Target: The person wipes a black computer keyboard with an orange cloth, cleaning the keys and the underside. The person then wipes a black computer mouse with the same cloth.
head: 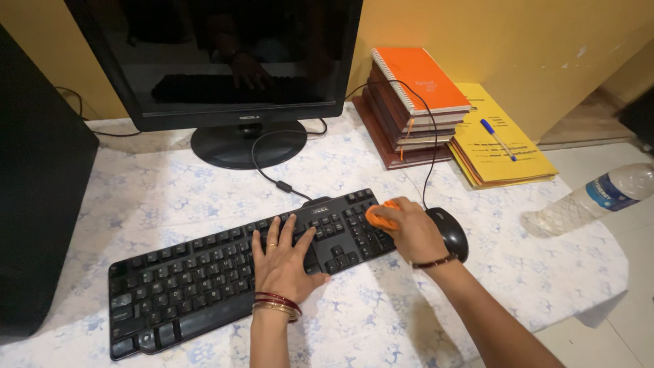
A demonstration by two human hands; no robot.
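Left hand flat on black keyboard, fingers released, pinning it to bench. Right hand fingers clenched on orange cloth at keyboard's right end. We'd wipe gently, row by row.

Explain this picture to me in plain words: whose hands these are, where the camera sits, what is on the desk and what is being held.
There is no machine here. One camera is worn on a person's head and looks down, so both arms reaching in from the bottom belong to that person.

The left hand, with bangles on the wrist, lies flat on a black keyboard and holds nothing. The right hand grips a small orange cloth or sponge against the keyboard's right end; which it is I cannot tell.

Beside that hand sits a black mouse. Behind stands a dark monitor. To the right are a stack of books topped by an orange notebook, then yellow folders with a blue pen on top. A plastic bottle lies on its side at the right. The table cover is white with a blue pattern.
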